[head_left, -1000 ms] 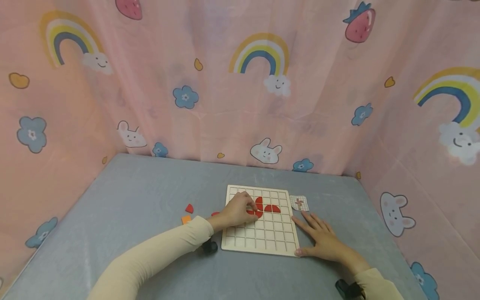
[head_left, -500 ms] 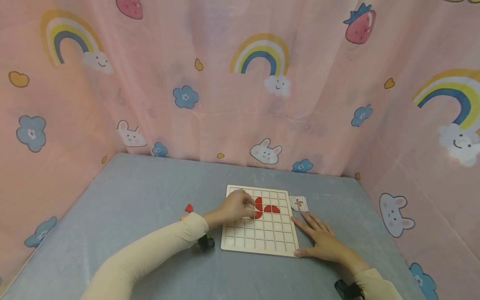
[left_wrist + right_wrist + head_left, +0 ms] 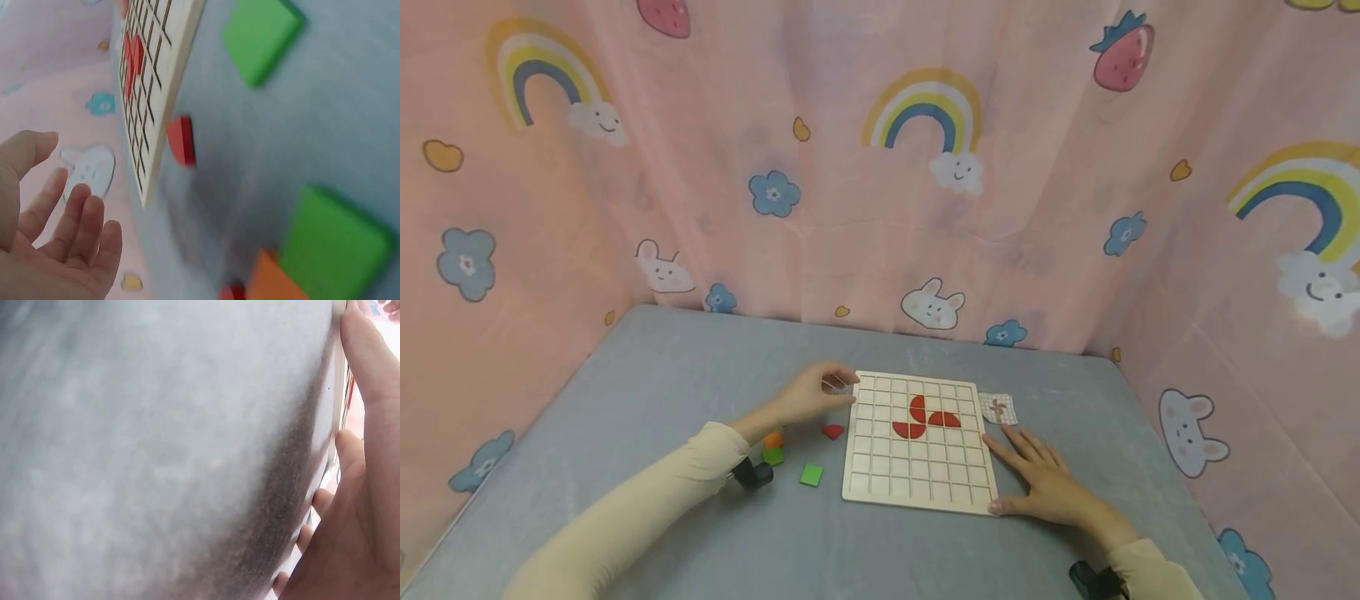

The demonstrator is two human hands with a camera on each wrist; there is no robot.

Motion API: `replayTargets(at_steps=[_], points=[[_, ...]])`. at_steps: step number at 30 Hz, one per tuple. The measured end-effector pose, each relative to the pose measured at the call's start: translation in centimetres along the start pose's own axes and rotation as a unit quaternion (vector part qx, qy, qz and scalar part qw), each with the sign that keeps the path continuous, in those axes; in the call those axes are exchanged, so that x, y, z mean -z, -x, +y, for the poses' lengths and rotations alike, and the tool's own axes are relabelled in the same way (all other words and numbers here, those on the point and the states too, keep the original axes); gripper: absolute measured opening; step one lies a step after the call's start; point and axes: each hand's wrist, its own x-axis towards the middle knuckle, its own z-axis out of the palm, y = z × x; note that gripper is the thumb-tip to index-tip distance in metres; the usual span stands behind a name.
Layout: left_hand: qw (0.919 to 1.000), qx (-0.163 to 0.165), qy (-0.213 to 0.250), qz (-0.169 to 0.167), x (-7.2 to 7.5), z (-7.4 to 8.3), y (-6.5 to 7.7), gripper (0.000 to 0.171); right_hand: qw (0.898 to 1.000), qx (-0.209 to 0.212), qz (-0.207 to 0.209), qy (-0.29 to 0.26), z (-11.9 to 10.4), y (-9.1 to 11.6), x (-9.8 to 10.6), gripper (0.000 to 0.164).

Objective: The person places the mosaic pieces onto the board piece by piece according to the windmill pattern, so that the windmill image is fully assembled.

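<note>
My left hand (image 3: 812, 393) hovers at the upper left edge of the pale wooden grid board (image 3: 887, 475). Its fingers are loosely bent, and nothing sits between them in the left wrist view. Red curved pieces (image 3: 944, 419) lie in the board's upper middle cells, joined like part of a pinwheel. On the right side, my right hand (image 3: 1045, 483) rests with spread fingers, thumb and index at the board's right edge. Just below my left hand, a loose red quarter-round piece (image 3: 832, 431) lies on the cloth beside the board.
A small card (image 3: 997, 408) printed with a red pinwheel on a grid lies at the board's upper right. To the left are a green square (image 3: 811, 474), another green piece (image 3: 772, 456) and an orange piece (image 3: 772, 439). A pink patterned curtain (image 3: 835, 250) hangs behind the table.
My left hand has drawn back leftward from the red pieces to the board's left edge, uncovering those pieces and the loose ones on the cloth. The right hand stays put.
</note>
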Motion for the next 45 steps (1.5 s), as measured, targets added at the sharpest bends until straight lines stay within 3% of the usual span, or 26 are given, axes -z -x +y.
replayTargets(at_steps=[6, 13, 19, 28, 45], points=[[0.9997, 0.004, -0.001, 0.026, 2.6, -1.5, 2.3, 0.034, 1.0, -0.01, -0.018, 0.017, -1.4, 0.2, 0.9, 0.106], [0.9977, 0.039, -0.03, 0.047, 4.8, -3.7, 5.2, 0.034, 1.0, 0.009, 0.001, 0.003, -0.9, 0.2, 0.6, 0.104], [0.9984, 0.014, -0.044, 0.034, 5.9, -5.8, 6.6, 0.035, 0.999, 0.029, 0.024, -0.004, 0.1, 0.2, 0.0, 0.101], [0.9982, 0.003, -0.06, 0.003, 6.5, -6.8, 7.4, 0.036, 1.0, 0.017, 0.014, -0.007, 0.0, 0.1, 0.0, 0.099], [0.9952, 0.01, -0.097, 0.011, 6.3, -7.3, 7.5, 0.023, 1.0, -0.011, -0.015, 0.019, -1.4, 0.1, 0.9, 0.106]])
